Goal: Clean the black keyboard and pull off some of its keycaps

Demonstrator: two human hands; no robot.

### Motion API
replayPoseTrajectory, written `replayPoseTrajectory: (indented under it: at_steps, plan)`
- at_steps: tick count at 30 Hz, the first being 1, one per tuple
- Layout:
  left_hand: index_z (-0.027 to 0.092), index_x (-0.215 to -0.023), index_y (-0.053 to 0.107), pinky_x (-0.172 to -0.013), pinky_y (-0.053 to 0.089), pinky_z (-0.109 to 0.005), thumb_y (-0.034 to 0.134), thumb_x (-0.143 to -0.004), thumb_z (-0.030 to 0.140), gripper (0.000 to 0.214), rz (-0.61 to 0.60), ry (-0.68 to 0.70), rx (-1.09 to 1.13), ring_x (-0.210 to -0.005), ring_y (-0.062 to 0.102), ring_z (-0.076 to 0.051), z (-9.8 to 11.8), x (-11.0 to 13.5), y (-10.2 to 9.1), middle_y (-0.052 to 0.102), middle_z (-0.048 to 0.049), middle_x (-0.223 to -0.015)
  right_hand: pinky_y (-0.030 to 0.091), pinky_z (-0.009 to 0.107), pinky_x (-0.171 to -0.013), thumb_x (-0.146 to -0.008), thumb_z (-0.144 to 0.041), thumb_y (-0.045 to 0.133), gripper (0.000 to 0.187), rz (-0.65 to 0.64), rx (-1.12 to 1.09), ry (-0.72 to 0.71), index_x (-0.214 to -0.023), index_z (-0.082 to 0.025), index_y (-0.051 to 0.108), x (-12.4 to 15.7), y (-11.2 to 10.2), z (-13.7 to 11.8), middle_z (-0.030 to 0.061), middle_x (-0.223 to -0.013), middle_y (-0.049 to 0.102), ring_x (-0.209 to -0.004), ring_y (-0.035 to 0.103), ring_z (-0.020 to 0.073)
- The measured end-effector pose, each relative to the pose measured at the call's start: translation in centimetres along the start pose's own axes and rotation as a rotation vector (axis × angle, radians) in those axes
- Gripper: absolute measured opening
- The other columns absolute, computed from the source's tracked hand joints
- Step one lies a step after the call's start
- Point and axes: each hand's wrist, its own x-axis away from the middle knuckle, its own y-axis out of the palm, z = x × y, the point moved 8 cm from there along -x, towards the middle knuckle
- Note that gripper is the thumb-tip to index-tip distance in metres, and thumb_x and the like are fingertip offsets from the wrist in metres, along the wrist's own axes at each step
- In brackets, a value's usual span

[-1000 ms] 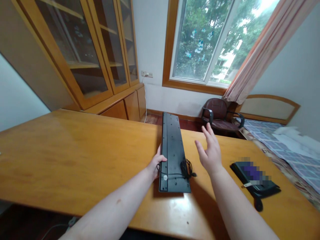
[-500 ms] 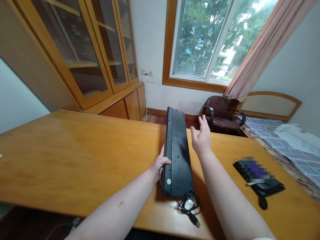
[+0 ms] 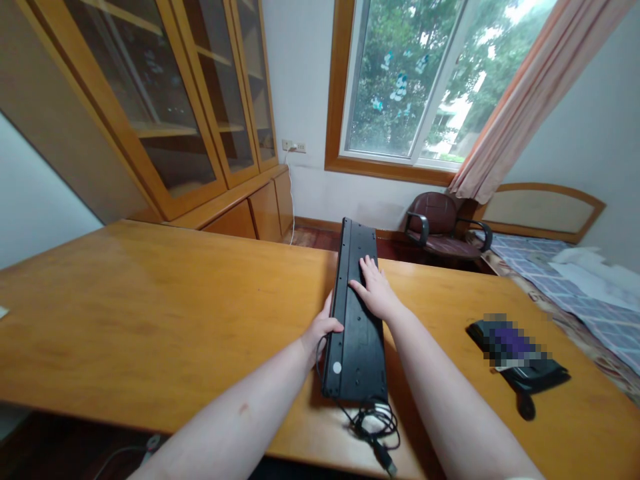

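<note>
A black computer keyboard (image 3: 360, 363), its underside facing me, is held tilted over the wooden table (image 3: 165, 300). My left hand (image 3: 323, 331) grips its left long edge, thumb on the underside and the other fingers hidden behind. Flat against the underside, farther up, lies my right hand (image 3: 375, 290) with its fingers spread. From the near end hangs the keyboard's coiled black cable (image 3: 373, 423), with a USB plug (image 3: 385, 460) at its lower end. Part of the cable also loops beside my left hand.
On the table's right lies a black item, partly pixelated (image 3: 537, 373), with a small dark rounded object (image 3: 525, 405) by it. Beyond the table are a brown armchair (image 3: 440, 223) and a bed (image 3: 565, 267). A glass-door cabinet (image 3: 200, 133) stands at the left.
My right hand has moved left from beside the keyboard onto its underside. The keyboard has tilted slightly, its far end shifting right, and the hanging cable has swung a little. My left hand keeps its grip.
</note>
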Motion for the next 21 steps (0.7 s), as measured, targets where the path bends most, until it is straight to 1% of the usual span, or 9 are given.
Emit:
replayPoseTrajectory:
  at_steps: [2, 5, 6, 7, 8, 11, 13, 16, 21]
  plan:
    - [0.027, -0.143, 0.015, -0.088, 0.043, -0.037, 0.052, -0.053, 0.009, 0.099, 0.009, 0.004, 0.000, -0.105, 0.055, -0.025, -0.1, -0.1, -0.2, 0.056, -0.0047, -0.123, 0.015, 0.054, -0.108, -0.084, -0.050, 0.043, 0.069, 0.164, -0.015, -0.016, -0.140, -0.014, 0.026, 0.2, -2.8, -0.4, 0.0160, -0.150, 0.013, -0.138, 0.009, 0.0295]
    - [0.028, -0.143, 0.011, -0.081, 0.046, -0.036, 0.052, -0.051, 0.009, 0.102, 0.047, -0.008, -0.015, -0.101, 0.056, -0.025, -0.4, -0.3, -0.6, 0.058, -0.0047, -0.120, 0.018, 0.053, -0.107, -0.087, -0.044, 0.042, 0.064, 0.535, -0.034, -0.042, -0.142, -0.019, 0.021, 1.5, -7.2, -0.8, 0.0128, -0.151, 0.012, -0.138, 0.011, 0.0272]
    - [0.028, -0.143, 0.010, -0.080, 0.046, -0.036, 0.052, -0.051, 0.009, 0.103, 0.053, -0.013, -0.017, -0.100, 0.057, -0.026, -0.5, -0.2, -0.6, 0.058, -0.0049, -0.119, 0.018, 0.053, -0.108, -0.088, -0.042, 0.041, 0.063, 0.616, -0.032, -0.041, -0.142, -0.020, 0.019, 2.0, -7.8, -0.8, 0.0119, -0.151, 0.012, -0.138, 0.012, 0.0264]
    - [0.028, -0.143, 0.009, -0.079, 0.046, -0.036, 0.052, -0.052, 0.009, 0.103, 0.053, -0.014, -0.015, -0.100, 0.057, -0.026, -0.6, -0.2, -0.5, 0.058, -0.0051, -0.119, 0.017, 0.053, -0.108, -0.089, -0.040, 0.039, 0.062, 0.632, -0.026, -0.041, -0.143, -0.020, 0.017, 2.1, -7.6, -0.8, 0.0115, -0.151, 0.013, -0.138, 0.012, 0.0260]
    - [0.028, -0.143, 0.009, -0.080, 0.046, -0.036, 0.052, -0.052, 0.009, 0.103, 0.047, -0.011, -0.012, -0.100, 0.057, -0.026, -0.6, -0.1, -0.3, 0.058, -0.0050, -0.119, 0.017, 0.052, -0.108, -0.089, -0.039, 0.039, 0.062, 0.577, -0.019, -0.044, -0.143, -0.020, 0.016, 2.0, -6.7, -0.7, 0.0117, -0.150, 0.014, -0.138, 0.013, 0.0258]
    - [0.029, -0.143, 0.008, -0.086, 0.043, -0.036, 0.052, -0.052, 0.006, 0.104, 0.018, 0.001, -0.017, -0.106, 0.054, -0.025, -0.6, 0.2, 0.4, 0.055, -0.0038, -0.124, 0.018, 0.052, -0.108, -0.090, -0.042, 0.036, 0.061, 0.155, -0.018, -0.066, -0.143, -0.017, 0.020, 0.8, -1.0, -0.3, 0.0130, -0.148, 0.021, -0.137, 0.016, 0.0256]
    - [0.030, -0.143, 0.009, -0.088, 0.042, -0.036, 0.052, -0.053, 0.005, 0.103, 0.020, -0.002, -0.024, -0.108, 0.053, -0.024, -0.6, 0.4, 0.6, 0.054, -0.0033, -0.126, 0.016, 0.051, -0.109, -0.090, -0.044, 0.033, 0.061, -0.010, -0.029, -0.051, -0.143, -0.017, 0.020, 0.6, 1.7, 0.2, 0.0121, -0.149, 0.020, -0.137, 0.016, 0.0248]
    - [0.030, -0.143, 0.008, -0.087, 0.043, -0.036, 0.052, -0.054, 0.005, 0.103, 0.029, -0.005, -0.023, -0.109, 0.053, -0.025, -0.4, 0.5, 0.7, 0.054, -0.0034, -0.127, 0.013, 0.051, -0.109, -0.089, -0.046, 0.035, 0.062, -0.016, -0.057, -0.035, -0.143, -0.020, 0.020, 0.5, 2.1, 0.3, 0.0097, -0.149, 0.018, -0.138, 0.013, 0.0238]
    - [0.029, -0.143, 0.008, -0.090, 0.042, -0.037, 0.053, -0.053, 0.005, 0.104, -0.008, 0.031, -0.019, -0.111, 0.052, -0.026, 0.0, 0.4, 0.9, 0.053, -0.0038, -0.127, 0.016, 0.050, -0.110, -0.086, -0.045, 0.044, 0.064, 0.117, -0.172, -0.027, -0.141, -0.020, 0.026, 1.2, -0.4, -0.2, 0.0120, -0.147, 0.025, -0.136, 0.019, 0.0247]
